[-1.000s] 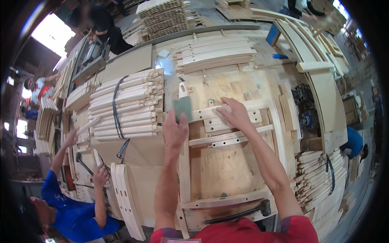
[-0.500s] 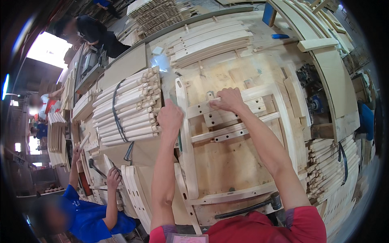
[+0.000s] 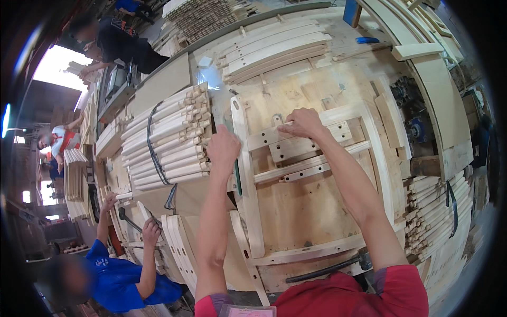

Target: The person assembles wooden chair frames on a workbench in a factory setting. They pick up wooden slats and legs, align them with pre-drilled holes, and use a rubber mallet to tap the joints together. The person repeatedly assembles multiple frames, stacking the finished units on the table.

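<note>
A pale wooden chair-like frame (image 3: 248, 211) lies on a plywood bench top (image 3: 311, 216), with long side posts, crosspieces and dark drilled holes. My right hand (image 3: 304, 124) is closed over its far rail (image 3: 340, 114), the fingertips at the rail's edge beside a small upright block (image 3: 277, 120). A drilled wooden plate (image 3: 311, 142) lies just below that rail. My left hand (image 3: 224, 151) is closed beside the left post (image 3: 240, 121); what its fingers hold, if anything, is hidden. A narrow green strip (image 3: 237, 179) shows below it, along the post.
Strapped wooden bars (image 3: 166, 137) lie at left, another bundle (image 3: 435, 206) at right. Curved slats (image 3: 274, 50) are stacked beyond the frame. A black-handled hammer (image 3: 325, 268) lies near me. A co-worker in blue (image 3: 124, 280) handles wood at lower left; a person in black (image 3: 127, 45) stands far left.
My hands keep nearly the same places on and beside the frame, while the view shifts slightly. The co-worker in blue has lowered a light stick. The person in black has reached an arm out.
</note>
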Action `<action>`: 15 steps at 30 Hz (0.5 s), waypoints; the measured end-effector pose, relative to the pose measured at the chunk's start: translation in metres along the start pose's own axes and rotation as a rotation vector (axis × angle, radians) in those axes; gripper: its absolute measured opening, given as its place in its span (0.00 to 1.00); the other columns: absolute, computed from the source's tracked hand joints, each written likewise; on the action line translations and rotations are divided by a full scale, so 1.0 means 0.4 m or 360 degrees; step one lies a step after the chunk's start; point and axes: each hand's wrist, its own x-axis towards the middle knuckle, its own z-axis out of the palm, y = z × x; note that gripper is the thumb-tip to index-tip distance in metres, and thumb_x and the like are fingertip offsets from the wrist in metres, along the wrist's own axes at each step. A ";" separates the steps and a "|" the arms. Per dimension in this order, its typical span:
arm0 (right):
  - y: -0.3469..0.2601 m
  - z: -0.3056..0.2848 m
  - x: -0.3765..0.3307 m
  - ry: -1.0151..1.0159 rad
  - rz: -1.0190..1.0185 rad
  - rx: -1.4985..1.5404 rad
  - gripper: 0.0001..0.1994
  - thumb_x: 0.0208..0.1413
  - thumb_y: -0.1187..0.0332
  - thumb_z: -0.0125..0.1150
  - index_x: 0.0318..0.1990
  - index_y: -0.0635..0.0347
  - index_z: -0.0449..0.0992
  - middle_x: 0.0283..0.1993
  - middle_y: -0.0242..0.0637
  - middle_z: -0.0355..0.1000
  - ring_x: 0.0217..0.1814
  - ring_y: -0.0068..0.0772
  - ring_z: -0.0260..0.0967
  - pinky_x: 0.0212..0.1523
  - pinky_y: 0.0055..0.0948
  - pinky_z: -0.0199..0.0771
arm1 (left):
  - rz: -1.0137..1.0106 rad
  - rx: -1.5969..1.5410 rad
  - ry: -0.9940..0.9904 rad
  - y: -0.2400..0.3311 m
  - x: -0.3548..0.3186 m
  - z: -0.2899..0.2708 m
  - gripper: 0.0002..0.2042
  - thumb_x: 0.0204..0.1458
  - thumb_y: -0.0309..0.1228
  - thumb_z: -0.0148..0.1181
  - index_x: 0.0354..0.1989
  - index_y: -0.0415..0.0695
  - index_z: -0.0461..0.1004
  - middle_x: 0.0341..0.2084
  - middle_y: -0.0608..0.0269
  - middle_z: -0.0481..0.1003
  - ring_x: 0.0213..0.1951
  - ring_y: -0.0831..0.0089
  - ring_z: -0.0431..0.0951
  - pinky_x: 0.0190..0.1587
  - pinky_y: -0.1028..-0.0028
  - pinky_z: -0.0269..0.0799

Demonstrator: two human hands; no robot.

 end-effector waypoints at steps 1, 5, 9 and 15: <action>-0.007 -0.001 -0.003 -0.0012 0.0013 -0.0009 0.30 0.52 0.32 0.59 0.32 0.52 0.87 0.35 0.42 0.81 0.44 0.45 0.78 0.47 0.45 0.70 | -0.0004 -0.0021 -0.0018 -0.002 0.010 -0.004 0.13 0.57 0.34 0.52 0.41 0.35 0.69 0.31 0.34 0.79 0.37 0.36 0.81 0.44 0.43 0.76; 0.000 0.005 -0.018 0.0095 0.0023 -0.0052 0.30 0.52 0.32 0.59 0.34 0.50 0.88 0.36 0.42 0.82 0.44 0.45 0.79 0.48 0.45 0.70 | 0.0180 -0.0045 -0.0043 -0.014 0.038 0.004 0.14 0.57 0.34 0.53 0.41 0.33 0.71 0.32 0.33 0.79 0.39 0.36 0.81 0.45 0.45 0.77; -0.019 0.002 -0.011 0.0066 0.0018 -0.0047 0.29 0.51 0.31 0.59 0.35 0.48 0.88 0.38 0.41 0.82 0.47 0.44 0.78 0.50 0.45 0.68 | 0.0268 -0.0038 -0.0135 -0.056 0.094 -0.009 0.16 0.55 0.34 0.52 0.42 0.31 0.73 0.35 0.31 0.79 0.42 0.36 0.81 0.47 0.47 0.77; -0.016 0.022 -0.010 0.0194 0.0021 -0.0022 0.28 0.50 0.33 0.60 0.34 0.48 0.88 0.37 0.38 0.81 0.48 0.42 0.76 0.54 0.45 0.65 | 0.0262 0.0049 -0.0304 -0.057 0.122 -0.021 0.18 0.54 0.33 0.52 0.46 0.30 0.74 0.40 0.29 0.78 0.47 0.36 0.79 0.52 0.48 0.75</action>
